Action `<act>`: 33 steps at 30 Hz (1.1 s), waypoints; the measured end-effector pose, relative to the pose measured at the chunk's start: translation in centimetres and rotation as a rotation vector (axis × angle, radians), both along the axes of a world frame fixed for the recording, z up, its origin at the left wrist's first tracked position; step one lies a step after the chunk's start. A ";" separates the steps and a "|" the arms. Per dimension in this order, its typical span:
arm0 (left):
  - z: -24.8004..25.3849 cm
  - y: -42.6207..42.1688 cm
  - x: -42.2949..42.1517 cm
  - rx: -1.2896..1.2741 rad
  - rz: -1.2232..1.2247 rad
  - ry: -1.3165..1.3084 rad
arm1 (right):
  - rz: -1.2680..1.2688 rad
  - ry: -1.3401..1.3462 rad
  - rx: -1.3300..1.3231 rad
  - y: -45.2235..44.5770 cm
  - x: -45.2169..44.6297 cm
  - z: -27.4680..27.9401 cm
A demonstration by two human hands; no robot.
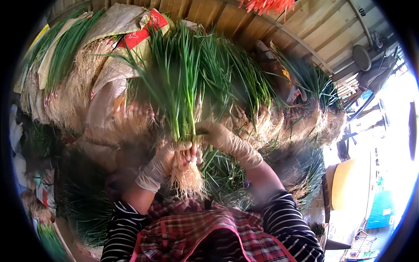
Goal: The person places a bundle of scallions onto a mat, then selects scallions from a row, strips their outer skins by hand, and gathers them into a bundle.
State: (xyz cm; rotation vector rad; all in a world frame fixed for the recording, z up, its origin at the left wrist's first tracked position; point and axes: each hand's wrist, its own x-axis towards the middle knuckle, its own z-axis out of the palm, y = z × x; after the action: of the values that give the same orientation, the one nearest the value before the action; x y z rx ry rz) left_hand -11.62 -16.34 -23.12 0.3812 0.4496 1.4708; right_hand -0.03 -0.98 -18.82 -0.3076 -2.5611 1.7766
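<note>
A bunch of green onions (pixel 187 177) hangs upright before me, its pale roots down and its long green leaves rising above my hands. My left hand (pixel 164 158), in a whitish glove, is wrapped round the bunch just above the roots. On the other side my gloved right hand (pixel 214 134) has its fingers closed at the lower stems. Whether those fingers grip the whole bunch or only a stalk or two, I cannot make out. Loose green leaves (pixel 227 170) lie behind and below the bunch.
Heaps of rooted green onions (pixel 72 94) line the back, partly under woven sacks (pixel 111 26) and a red printed piece (pixel 142 35). More leafy piles (pixel 85 196) lie at lower left. A yellow container (pixel 345 183) stands at right, and red strands (pixel 268 4) hang overhead.
</note>
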 end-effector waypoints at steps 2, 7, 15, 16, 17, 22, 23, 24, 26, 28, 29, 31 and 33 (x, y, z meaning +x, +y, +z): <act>-0.7 0.5 0.6 -0.072 0.032 0.018 | 0.026 0.253 0.630 0.4 0.2 -1.5; 4.4 -0.2 1.5 -0.059 -0.060 0.106 | -0.361 -0.061 -0.122 7.7 1.0 -5.7; 2.4 3.4 1.1 0.002 0.201 0.109 | -0.765 -0.257 0.591 5.2 9.2 4.0; 2.1 3.8 1.7 0.015 0.187 0.072 | -1.005 -0.288 0.534 6.8 9.2 6.5; 1.8 4.1 2.1 0.030 0.171 0.040 | -1.101 -0.584 0.581 8.1 9.3 7.8; 1.3 4.9 2.7 -0.053 0.102 0.059 | -0.981 0.224 0.261 11.7 13.1 1.9; 1.1 4.9 2.7 -0.079 0.069 0.081 | -1.009 0.237 0.346 11.0 13.2 1.2; 1.6 5.0 3.1 -0.108 0.067 0.141 | -1.040 0.247 0.433 10.2 13.3 0.5; 1.7 5.4 3.9 -0.055 0.003 0.051 | -0.947 0.115 0.650 5.3 11.7 1.4; -0.2 6.1 4.4 -0.072 -0.106 0.005 | -0.770 0.148 0.590 0.3 9.7 0.3; 1.1 5.3 4.6 -0.125 -0.039 0.096 | -0.531 0.252 0.532 -2.0 8.8 -0.2; 0.5 5.6 4.2 -0.104 0.006 0.074 | -0.452 0.267 0.543 -3.0 8.8 -0.1; -0.1 6.0 3.3 -0.066 -0.018 -0.004 | -0.590 0.308 0.426 -1.0 9.0 1.1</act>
State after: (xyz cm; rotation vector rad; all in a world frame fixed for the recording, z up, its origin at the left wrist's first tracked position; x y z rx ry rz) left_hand -8.36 -10.35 -23.22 0.3292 0.4889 1.4356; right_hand 8.95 -1.98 -17.73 -0.6328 -2.2266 0.9701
